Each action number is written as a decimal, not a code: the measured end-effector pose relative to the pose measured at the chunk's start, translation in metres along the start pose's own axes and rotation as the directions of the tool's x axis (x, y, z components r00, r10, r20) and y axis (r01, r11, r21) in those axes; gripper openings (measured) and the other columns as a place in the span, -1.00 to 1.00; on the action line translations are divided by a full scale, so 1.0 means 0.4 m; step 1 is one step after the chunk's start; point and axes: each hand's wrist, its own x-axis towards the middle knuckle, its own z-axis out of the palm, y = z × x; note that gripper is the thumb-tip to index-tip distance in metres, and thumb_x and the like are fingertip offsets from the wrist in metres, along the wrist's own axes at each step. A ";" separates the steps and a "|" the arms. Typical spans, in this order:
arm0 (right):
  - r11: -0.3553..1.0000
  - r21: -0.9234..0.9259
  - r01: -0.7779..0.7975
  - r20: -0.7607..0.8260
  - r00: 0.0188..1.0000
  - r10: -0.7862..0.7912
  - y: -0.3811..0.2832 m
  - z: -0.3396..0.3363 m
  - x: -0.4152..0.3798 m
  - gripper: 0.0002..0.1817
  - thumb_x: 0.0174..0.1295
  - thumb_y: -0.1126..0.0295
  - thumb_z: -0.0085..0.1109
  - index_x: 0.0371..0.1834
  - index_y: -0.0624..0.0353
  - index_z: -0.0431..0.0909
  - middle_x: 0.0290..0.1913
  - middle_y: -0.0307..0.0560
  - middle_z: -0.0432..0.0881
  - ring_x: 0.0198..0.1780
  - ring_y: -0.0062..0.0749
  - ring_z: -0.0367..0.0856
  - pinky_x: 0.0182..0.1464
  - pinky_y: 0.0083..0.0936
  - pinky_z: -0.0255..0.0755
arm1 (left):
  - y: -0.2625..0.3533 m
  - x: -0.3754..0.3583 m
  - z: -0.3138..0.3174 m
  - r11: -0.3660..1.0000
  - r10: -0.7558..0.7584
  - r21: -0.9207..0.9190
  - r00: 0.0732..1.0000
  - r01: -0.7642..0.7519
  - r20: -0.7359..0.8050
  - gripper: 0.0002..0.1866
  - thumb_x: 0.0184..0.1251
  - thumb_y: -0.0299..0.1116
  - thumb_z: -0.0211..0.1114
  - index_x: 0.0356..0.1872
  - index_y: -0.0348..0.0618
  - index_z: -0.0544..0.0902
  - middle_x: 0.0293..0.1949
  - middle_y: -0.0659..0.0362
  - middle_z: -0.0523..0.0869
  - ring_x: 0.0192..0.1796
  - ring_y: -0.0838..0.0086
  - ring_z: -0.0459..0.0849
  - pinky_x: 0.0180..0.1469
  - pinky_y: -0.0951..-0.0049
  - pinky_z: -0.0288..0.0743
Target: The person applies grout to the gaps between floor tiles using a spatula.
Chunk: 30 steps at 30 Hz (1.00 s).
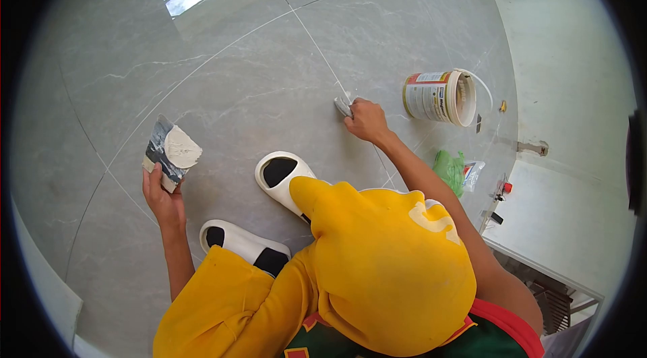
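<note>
My left hand (164,201) grips a wide putty knife (159,142) by its handle end. The blade carries a thick lump of off-white paste (182,147) and is held above the tiled floor (229,115). Farther out, my right hand (368,120) is closed round a small grey spreader (343,106), whose edge rests at a tile joint. Pale paste lies in the line running away from it. The rest of that tool is hidden under my fingers.
A labelled plastic bucket (431,98) lies on its side at right, its mouth towards the wall (566,61). Nearby are a green plastic bag (449,172), a clear packet (474,174) and a white cabinet (559,216). My white slippers (246,240) stand between my hands.
</note>
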 end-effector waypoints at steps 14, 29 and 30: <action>0.991 -0.017 -0.134 -0.114 0.985 0.131 0.069 0.097 -0.212 -0.80 -0.05 0.35 0.22 -0.43 0.28 0.60 -0.29 0.07 0.56 -0.35 0.01 0.60 -0.27 -0.13 0.53 | 0.006 -0.005 -0.015 0.998 -0.003 0.056 0.998 0.007 -0.067 -0.64 0.41 -0.28 0.11 0.16 -0.16 0.43 -0.04 0.20 0.61 -0.10 0.57 0.61 -0.20 0.58 0.50; 0.999 -0.050 -0.018 -0.060 0.998 0.015 0.131 0.010 -0.163 -0.64 -0.06 0.47 0.17 -0.10 0.13 0.63 -0.12 -0.17 0.57 -0.09 -0.15 0.50 -0.19 -0.29 0.56 | -0.010 -0.016 -0.039 0.997 0.049 0.061 0.987 -0.040 -0.152 -0.63 0.40 -0.28 0.12 0.16 -0.16 0.44 -0.03 0.22 0.61 -0.11 0.59 0.62 -0.24 0.62 0.52; 0.998 -0.038 0.045 -0.192 0.980 -0.051 0.125 -0.016 -0.072 -0.62 -0.06 0.52 0.16 -0.08 0.13 0.63 -0.11 -0.20 0.58 -0.08 -0.17 0.48 -0.18 -0.31 0.56 | -0.011 -0.011 -0.039 0.997 0.052 0.057 0.990 -0.045 -0.134 -0.63 0.40 -0.28 0.12 0.16 -0.16 0.44 -0.03 0.22 0.62 -0.11 0.59 0.62 -0.24 0.62 0.52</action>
